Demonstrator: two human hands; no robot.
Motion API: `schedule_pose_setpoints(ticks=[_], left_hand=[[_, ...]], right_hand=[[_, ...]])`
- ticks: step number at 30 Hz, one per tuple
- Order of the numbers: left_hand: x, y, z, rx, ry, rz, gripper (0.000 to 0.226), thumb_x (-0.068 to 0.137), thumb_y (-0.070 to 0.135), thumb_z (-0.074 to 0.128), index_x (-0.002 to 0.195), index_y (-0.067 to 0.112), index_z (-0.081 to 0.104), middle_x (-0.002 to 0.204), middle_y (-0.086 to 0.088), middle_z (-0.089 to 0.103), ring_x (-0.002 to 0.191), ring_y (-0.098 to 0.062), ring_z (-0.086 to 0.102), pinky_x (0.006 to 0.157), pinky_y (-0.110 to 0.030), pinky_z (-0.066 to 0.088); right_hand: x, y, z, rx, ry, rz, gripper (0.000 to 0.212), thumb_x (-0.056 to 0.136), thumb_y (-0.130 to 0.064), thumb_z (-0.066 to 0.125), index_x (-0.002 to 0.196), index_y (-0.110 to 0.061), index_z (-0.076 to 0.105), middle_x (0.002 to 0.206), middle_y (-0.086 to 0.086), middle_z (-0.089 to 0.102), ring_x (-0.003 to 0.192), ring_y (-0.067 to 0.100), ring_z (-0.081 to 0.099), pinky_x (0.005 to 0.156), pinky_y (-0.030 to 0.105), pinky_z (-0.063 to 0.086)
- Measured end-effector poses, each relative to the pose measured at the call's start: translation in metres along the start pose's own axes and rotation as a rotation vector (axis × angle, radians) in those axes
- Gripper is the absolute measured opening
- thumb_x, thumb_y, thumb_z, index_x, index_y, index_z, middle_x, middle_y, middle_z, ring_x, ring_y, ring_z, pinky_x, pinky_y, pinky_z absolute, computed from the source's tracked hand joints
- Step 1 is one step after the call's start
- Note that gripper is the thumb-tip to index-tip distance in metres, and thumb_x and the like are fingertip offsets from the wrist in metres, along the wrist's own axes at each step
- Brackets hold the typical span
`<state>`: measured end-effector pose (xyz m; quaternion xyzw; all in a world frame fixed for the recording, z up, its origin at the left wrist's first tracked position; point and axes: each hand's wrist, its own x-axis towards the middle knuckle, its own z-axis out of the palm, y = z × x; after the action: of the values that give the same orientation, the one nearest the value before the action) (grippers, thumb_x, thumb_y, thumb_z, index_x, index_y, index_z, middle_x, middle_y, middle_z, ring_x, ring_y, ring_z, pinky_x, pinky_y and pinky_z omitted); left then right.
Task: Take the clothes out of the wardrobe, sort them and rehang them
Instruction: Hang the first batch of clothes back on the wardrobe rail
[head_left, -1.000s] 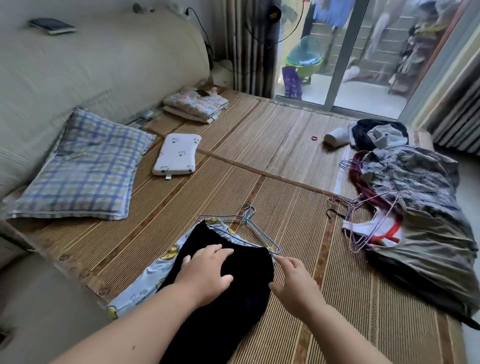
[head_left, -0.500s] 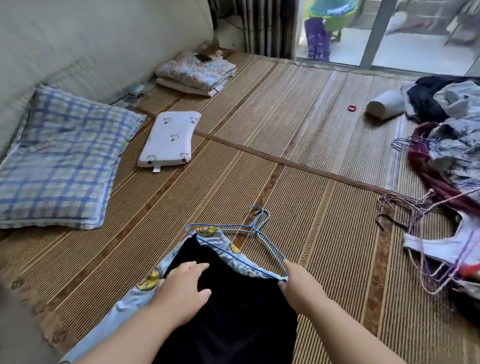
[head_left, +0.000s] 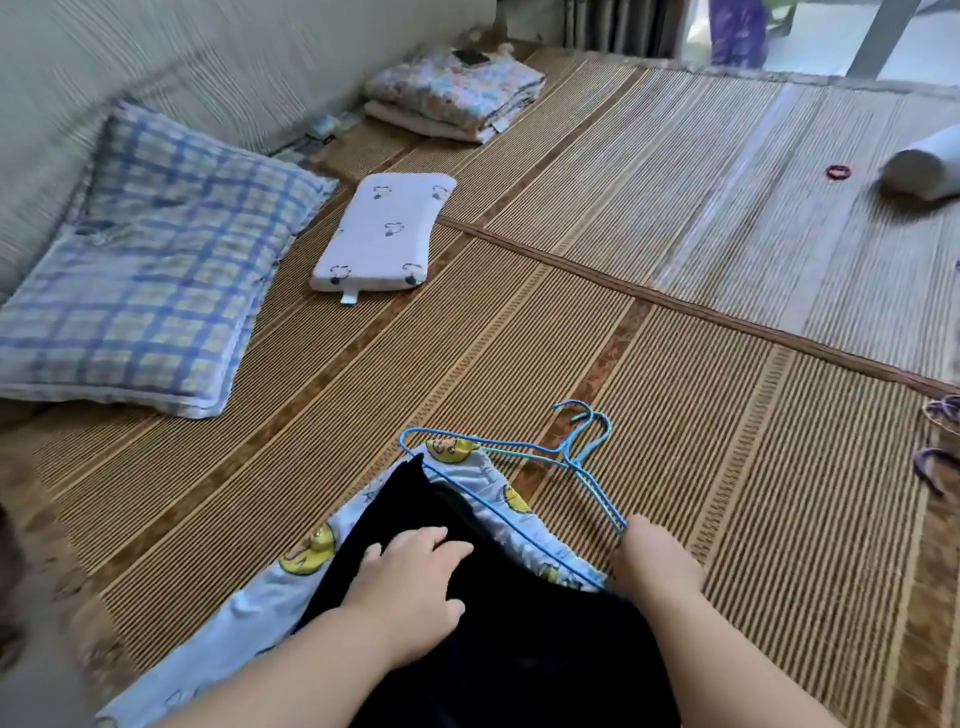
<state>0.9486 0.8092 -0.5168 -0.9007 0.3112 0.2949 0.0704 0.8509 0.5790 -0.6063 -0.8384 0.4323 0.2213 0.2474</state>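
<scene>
The left hand (head_left: 410, 587) is lying flat and open on the black garment (head_left: 498, 649) at the bottom middle of the frame, pressing it down with spread fingers. The right hand (head_left: 657, 564) is sitting just beside it, at the lower right, with its fingers curled down at the near end of the blue hangers (head_left: 570, 456). It looks like it is pinching the wire. The black garment is lying on top of a light blue cloth with yellow ducks (head_left: 244, 618), and both are resting on the woven mat (head_left: 753, 519). To do this well, I think the flat hand should be holding the clothes down while the other hand is sliding the wire slowly, so nothing is bunching or snagging. A checked pillow (head_left: 150, 291) and a small white pillow (head_left: 382, 234) are lying well apart, at the upper left.
</scene>
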Motion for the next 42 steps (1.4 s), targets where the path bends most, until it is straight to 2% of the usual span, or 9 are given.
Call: schedule_pose_setpoints(ticks=[10, 15, 17, 19, 21, 23, 33, 38, 42], left_hand=[[-0.046, -0.011, -0.095, -0.007, 0.242, -0.070, 0.079, 0.083, 0.049, 0.054, 0.149, 0.031, 0.014, 0.157, 0.006, 0.010, 0.143, -0.017, 0.017, 0.111, -0.044, 0.023], [-0.106, -0.024, -0.158, -0.279, 0.363, -0.173, 0.088, 0.087, 0.052, 0.052, 0.151, 0.016, 0.004, 0.159, -0.002, 0.010, 0.144, -0.021, 0.018, 0.114, -0.040, 0.020], [-0.142, -0.036, -0.184, -0.453, 0.464, -0.203, 0.079, 0.089, 0.051, 0.051, 0.149, 0.013, 0.018, 0.153, -0.005, 0.030, 0.138, -0.021, 0.032, 0.110, -0.037, 0.027], [-0.189, -0.052, -0.207, -0.625, 0.623, -0.203, 0.054, 0.091, 0.046, 0.052, 0.135, 0.016, 0.042, 0.125, 0.006, 0.057, 0.115, -0.015, 0.054, 0.094, -0.024, 0.037], [-0.241, -0.067, -0.226, -0.734, 0.784, -0.211, 0.027, 0.092, 0.041, 0.054, 0.110, 0.022, 0.052, 0.089, 0.019, 0.059, 0.080, -0.002, 0.056, 0.067, -0.011, 0.034], [-0.298, -0.086, -0.243, -0.806, 0.948, -0.226, 0.015, 0.090, 0.037, 0.058, 0.089, 0.025, 0.049, 0.076, 0.017, 0.055, 0.067, 0.004, 0.051, 0.059, -0.004, 0.034], [-0.575, -0.187, -0.269, -1.040, 1.529, -0.354, 0.018, 0.098, 0.017, 0.047, 0.081, 0.021, 0.052, 0.076, 0.004, 0.066, 0.066, -0.009, 0.065, 0.066, -0.023, 0.051], [-0.709, -0.220, -0.262, -1.009, 1.692, -0.392, 0.012, 0.099, 0.017, 0.045, 0.094, 0.018, 0.056, 0.081, 0.003, 0.068, 0.068, -0.005, 0.066, 0.065, -0.019, 0.051], [-0.800, -0.230, -0.257, -0.948, 1.835, -0.404, 0.019, 0.096, 0.009, 0.047, 0.093, 0.026, 0.057, 0.079, 0.005, 0.067, 0.069, 0.003, 0.064, 0.066, -0.011, 0.048]], right_hand=[[-0.092, -0.034, -0.075, 0.362, -0.082, -0.425, 0.007, 0.094, -0.029, 0.049, 0.092, -0.036, 0.047, 0.076, -0.006, 0.060, 0.058, 0.007, 0.054, 0.048, 0.017, 0.040], [-0.173, -0.084, -0.117, 0.396, -0.134, -0.614, 0.032, 0.092, -0.024, 0.055, 0.122, -0.033, 0.060, 0.113, -0.014, 0.063, 0.097, 0.001, 0.057, 0.087, 0.014, 0.042], [-0.208, -0.108, -0.136, 0.350, -0.092, -0.722, 0.032, 0.090, -0.025, 0.057, 0.120, -0.035, 0.061, 0.110, -0.017, 0.067, 0.093, -0.006, 0.058, 0.086, 0.011, 0.041], [-0.247, -0.135, -0.153, 0.302, -0.051, -0.829, 0.032, 0.087, -0.029, 0.057, 0.117, -0.040, 0.061, 0.083, -0.027, 0.066, 0.071, -0.015, 0.055, 0.068, 0.005, 0.040], [-0.287, -0.163, -0.167, 0.272, -0.056, -0.924, 0.032, 0.086, -0.027, 0.058, 0.114, -0.041, 0.062, 0.060, -0.031, 0.057, 0.059, -0.017, 0.052, 0.060, 0.004, 0.038], [-0.333, -0.194, -0.177, 0.211, -0.057, -1.023, 0.030, 0.085, -0.025, 0.058, 0.112, -0.038, 0.064, 0.053, -0.033, 0.053, 0.053, -0.017, 0.049, 0.057, 0.005, 0.037], [-0.580, -0.328, -0.179, 0.063, -0.137, -1.462, 0.025, 0.085, -0.026, 0.059, 0.089, -0.051, 0.059, 0.060, -0.013, 0.061, 0.054, -0.004, 0.049, 0.063, 0.016, 0.043], [-0.708, -0.370, -0.182, 0.007, -0.195, -1.705, 0.029, 0.084, -0.015, 0.059, 0.081, -0.043, 0.067, 0.047, -0.016, 0.053, 0.043, -0.002, 0.044, 0.048, 0.013, 0.034], [-0.792, -0.394, -0.181, -0.028, -0.229, -1.836, 0.032, 0.084, -0.024, 0.065, 0.082, -0.056, 0.058, 0.053, -0.015, 0.061, 0.046, -0.003, 0.050, 0.049, 0.012, 0.039]])
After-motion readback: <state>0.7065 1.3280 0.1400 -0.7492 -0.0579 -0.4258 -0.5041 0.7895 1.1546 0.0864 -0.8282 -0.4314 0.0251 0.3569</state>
